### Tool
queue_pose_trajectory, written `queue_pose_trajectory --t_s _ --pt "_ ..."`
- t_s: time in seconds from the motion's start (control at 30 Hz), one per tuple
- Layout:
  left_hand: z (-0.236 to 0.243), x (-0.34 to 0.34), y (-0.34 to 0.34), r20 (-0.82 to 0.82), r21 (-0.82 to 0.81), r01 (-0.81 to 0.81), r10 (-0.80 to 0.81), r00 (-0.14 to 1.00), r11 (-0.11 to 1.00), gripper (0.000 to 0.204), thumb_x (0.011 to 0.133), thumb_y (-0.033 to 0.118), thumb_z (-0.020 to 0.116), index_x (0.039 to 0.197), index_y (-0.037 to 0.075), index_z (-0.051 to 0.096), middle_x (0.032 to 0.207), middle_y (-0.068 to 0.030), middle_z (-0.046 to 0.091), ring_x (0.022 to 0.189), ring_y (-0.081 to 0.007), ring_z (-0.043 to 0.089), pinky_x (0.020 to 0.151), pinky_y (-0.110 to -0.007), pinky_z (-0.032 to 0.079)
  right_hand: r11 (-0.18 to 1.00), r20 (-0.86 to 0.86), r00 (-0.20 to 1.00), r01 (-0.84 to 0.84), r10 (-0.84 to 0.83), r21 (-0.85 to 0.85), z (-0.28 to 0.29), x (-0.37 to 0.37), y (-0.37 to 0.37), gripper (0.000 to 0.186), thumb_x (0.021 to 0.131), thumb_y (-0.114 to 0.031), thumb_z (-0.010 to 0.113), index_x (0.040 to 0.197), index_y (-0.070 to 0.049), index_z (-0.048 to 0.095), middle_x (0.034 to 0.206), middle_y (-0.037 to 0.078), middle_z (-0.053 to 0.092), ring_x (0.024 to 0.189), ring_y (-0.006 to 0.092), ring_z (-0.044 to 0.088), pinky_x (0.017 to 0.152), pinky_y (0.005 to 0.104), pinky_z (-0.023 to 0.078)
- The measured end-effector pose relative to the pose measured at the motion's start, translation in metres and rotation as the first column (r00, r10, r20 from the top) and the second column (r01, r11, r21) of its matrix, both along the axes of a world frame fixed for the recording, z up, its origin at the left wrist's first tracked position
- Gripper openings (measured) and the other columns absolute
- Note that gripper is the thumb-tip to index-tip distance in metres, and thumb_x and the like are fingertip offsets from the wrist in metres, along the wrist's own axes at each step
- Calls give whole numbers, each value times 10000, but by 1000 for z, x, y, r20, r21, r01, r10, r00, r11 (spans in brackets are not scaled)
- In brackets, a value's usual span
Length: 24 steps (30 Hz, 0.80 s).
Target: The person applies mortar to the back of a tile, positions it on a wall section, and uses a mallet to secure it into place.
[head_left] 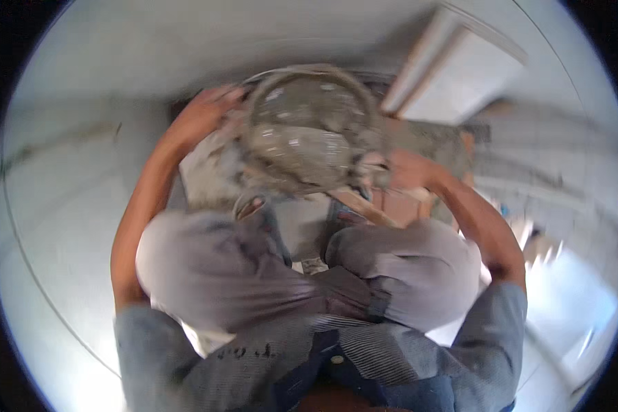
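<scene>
A round pan [380, 113] of wet grey mortar [302, 147] sits in front of my knees, blurred by motion. At its upper left side is my left hand [220, 104], fingers reaching toward the rim; the smear hides whether they grip it. My right hand [406, 170] is by the pan's lower right side. Its fingers are blurred too, and I cannot make out whether they hold the rim or something else. Between my feet and the pan's lower right edge lies a wooden strip [365, 207].
White slabs like tiles [463, 72] stand tilted at the back right. A reddish-brown block [399, 206] lies beside the wooden strip. Grey-smeared board or flooring [209, 175] extends left of the pan. A pale wall [185, 41] rises behind, and my feet [254, 209] are close in front.
</scene>
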State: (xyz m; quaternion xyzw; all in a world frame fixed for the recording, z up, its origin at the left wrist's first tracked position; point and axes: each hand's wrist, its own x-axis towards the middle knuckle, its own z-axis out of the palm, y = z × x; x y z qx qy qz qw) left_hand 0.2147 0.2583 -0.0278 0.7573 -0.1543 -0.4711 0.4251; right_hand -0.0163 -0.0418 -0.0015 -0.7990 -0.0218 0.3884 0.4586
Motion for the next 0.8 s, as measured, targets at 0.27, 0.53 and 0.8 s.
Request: queue_pose_trajectory --t_s 0.27,0.53,0.8 --pt "10 3 -16 -88 90 -95 103 991 991 646 950 533 393 1288 -8 491 1112 -109 617 896 -164 572 792 -335 442 897 -41 906 423 -422 129 1 -77 -16 295 877 -300 623 1022 -44 606 862 93 617 790 202 569 714 333 448" --pt "-20 14 -48 24 211 48 -54 998 976 734 940 607 325 1265 -25 505 1085 -144 624 906 -213 589 801 -348 448 412 60 428 894 -902 -175 1 -223 -30 269 870 -213 628 1080 -46 622 815 44 604 733 101 553 670 290 457" --pt "-31 5 -56 -14 176 -130 134 991 976 768 940 589 359 1400 -26 352 1425 -170 394 1292 -285 394 1061 -378 282 -5 375 138 935 -917 -355 -2 -288 -39 335 808 -244 643 1066 -34 603 976 168 636 887 310 604 777 381 469"
